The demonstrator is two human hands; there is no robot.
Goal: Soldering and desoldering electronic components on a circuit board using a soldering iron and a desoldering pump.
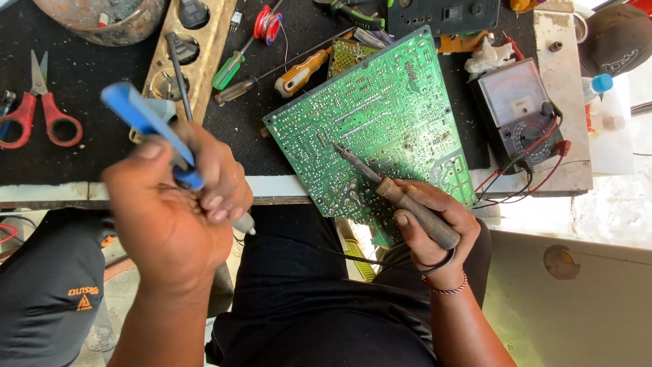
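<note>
The right hand [428, 228] wraps its fingers around a soldering iron [394, 194] — its tip touches the green circuit board [380, 115] mid-frame. The left hand [173, 204] grips a blue tool [146, 126] at left. Red scissors [37, 109] lie far left on the tabletop [88, 156].

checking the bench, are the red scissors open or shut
Open: the red scissors lie flat on the black mat, handle loops spread apart, blades slightly parted.
</note>
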